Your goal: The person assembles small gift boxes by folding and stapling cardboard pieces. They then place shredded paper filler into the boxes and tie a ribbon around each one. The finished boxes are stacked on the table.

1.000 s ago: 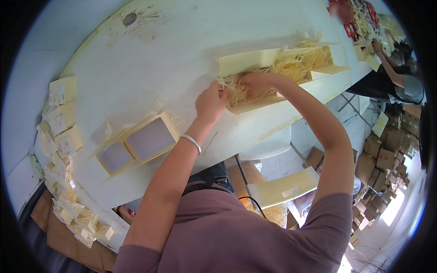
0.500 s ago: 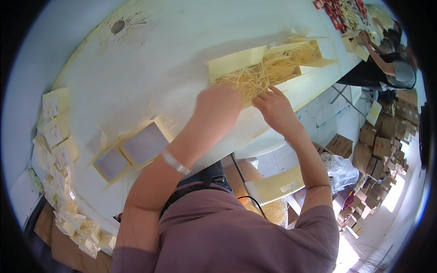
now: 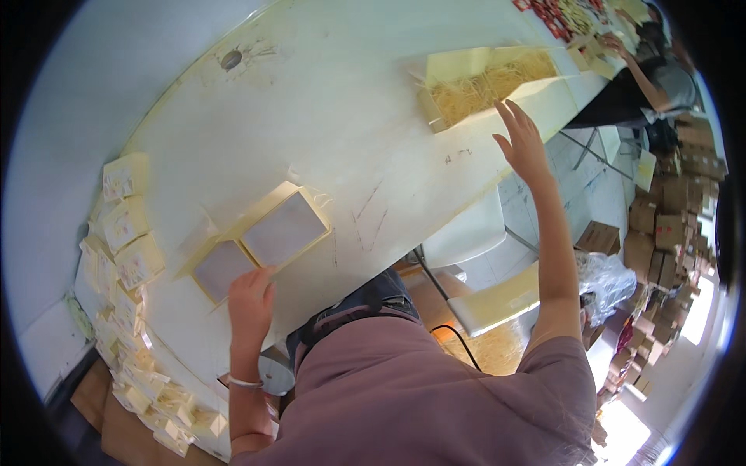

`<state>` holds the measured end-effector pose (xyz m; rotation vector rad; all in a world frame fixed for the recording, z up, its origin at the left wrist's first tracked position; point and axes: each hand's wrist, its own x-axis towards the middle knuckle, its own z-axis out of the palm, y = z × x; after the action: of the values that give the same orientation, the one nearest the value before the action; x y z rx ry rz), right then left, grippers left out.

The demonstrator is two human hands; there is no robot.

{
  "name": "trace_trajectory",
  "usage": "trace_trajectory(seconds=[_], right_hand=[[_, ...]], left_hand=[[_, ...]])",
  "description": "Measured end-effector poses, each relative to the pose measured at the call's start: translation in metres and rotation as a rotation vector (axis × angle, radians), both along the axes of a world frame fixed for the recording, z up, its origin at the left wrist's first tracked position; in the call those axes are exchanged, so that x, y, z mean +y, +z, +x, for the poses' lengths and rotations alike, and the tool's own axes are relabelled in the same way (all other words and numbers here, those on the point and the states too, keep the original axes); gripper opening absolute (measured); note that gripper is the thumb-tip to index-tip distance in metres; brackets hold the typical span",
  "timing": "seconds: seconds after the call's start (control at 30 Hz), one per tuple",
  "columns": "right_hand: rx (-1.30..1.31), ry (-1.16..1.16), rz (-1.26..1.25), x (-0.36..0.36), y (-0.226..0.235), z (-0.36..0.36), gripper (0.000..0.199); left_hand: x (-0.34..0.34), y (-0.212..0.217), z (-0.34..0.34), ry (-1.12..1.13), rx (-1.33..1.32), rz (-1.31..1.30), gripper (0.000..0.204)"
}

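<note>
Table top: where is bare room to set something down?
The table is bare between the open gift box and the straw-filled box, and toward the far edge. The left edge is crowded with small stacked boxes.

I see my left hand touching the near edge of an open cream box on the white table; my right hand hovers open-fingered near a straw-filled box; small boxes stacked far left.
</note>
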<state>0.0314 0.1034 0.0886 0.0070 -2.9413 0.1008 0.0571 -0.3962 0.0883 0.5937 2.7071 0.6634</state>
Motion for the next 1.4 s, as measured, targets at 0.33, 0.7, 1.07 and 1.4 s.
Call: trace_trajectory(seconds=[0.33, 0.7, 1.07, 1.4], right_hand=[[0.654, -0.828, 0.017, -0.094, 0.029, 0.321, 0.034], [-0.239, -1.731, -0.613, -0.331, -0.189, 0.559, 0.094], [0.62, -1.498, -0.974, -0.334, -0.064, 0.557, 0.024], [1.077, -1.378, -1.295, -0.313, 0.033, 0.619, 0.028]], left_hand=[[0.018, -0.023, -0.005, -0.2, 0.219, 0.187, 0.021], [-0.008, -0.013, 0.082, -0.751, 0.108, 0.361, 0.021], [0.123, 0.003, 0.289, -1.545, -0.239, 0.553, 0.073], [0.188, -0.088, 0.42, -1.443, -0.236, 0.428, 0.033]])
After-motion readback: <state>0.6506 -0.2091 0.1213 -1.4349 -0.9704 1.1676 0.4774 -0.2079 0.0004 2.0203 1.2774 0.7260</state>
